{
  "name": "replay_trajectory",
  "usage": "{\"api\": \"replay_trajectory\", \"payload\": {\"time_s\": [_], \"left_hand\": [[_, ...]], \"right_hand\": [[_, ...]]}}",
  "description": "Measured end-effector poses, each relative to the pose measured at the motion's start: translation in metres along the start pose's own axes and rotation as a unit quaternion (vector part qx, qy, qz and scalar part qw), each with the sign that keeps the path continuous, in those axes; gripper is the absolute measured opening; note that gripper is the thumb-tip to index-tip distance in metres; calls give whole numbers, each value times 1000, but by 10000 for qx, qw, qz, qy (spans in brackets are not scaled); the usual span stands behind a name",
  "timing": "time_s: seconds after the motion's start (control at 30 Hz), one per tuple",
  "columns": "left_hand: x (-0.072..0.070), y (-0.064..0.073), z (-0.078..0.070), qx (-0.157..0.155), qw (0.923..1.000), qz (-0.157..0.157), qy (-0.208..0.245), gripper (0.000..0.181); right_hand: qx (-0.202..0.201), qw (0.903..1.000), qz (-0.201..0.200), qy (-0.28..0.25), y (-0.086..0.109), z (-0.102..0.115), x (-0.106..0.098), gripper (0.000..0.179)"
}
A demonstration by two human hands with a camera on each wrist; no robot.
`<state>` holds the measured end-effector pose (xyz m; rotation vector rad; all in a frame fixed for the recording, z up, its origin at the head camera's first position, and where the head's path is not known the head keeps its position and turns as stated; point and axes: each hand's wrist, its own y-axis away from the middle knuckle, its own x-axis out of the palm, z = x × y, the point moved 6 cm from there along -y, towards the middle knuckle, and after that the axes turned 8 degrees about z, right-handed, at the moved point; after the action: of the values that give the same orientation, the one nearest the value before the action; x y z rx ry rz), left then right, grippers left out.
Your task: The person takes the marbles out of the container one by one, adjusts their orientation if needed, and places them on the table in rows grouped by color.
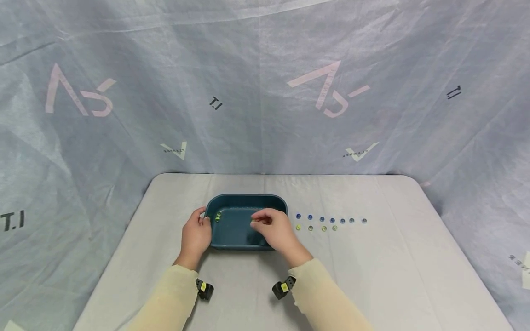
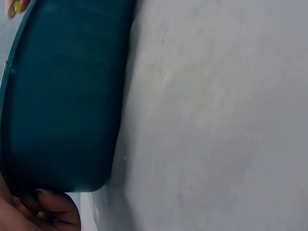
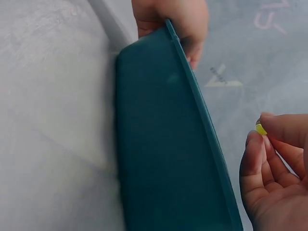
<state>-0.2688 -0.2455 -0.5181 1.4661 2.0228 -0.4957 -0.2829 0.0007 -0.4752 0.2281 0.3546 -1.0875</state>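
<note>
A dark teal rectangular tub [image 1: 233, 232] stands on the table. My left hand [image 1: 196, 236] grips its left end, with the thumb over the rim and fingers curled at the outer wall. Over the right part of the tub is my right hand [image 1: 278, 231], pinching a small yellow marble [image 3: 261, 128] between thumb and fingertips above rim height. Inside the tub, near the left wall, lie a few yellow-green marbles [image 1: 218, 216]. In the left wrist view the tub's outer side [image 2: 67, 96] fills much of the frame and hides its inside.
Right of the tub, a row of several blue marbles [image 1: 332, 220] lies on the white-covered table [image 1: 372, 276]. A shorter row of yellow marbles [image 1: 324, 228] runs in front of it. Grey printed sheeting [image 1: 261, 92] hangs behind and at both sides.
</note>
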Motion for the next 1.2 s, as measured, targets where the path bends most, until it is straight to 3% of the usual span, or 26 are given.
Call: {"api": "replay_trajectory", "payload": {"time_s": [0.23,0.47,0.73,1.03,1.2], "left_hand": [[0,1,-1,-14,10000,6,3,37],[0,1,1,-8,10000,18,8,37],[2,1,0,-64,9999,-21,90,36],[2,1,1,-56,9999,-49,73,36],[1,0,0,-68,10000,-42,56,36]], "right_hand": [[153,9991,-286,-264,21,-17,-21,13],[170,9927,-953,-724,45,-26,-45,17],[447,9882,-1348,-570,79,-20,-71,19],[1007,9785,-1774,-315,94,-81,-102,19],[1087,9716,-2088,-231,100,-98,-126,18]]}}
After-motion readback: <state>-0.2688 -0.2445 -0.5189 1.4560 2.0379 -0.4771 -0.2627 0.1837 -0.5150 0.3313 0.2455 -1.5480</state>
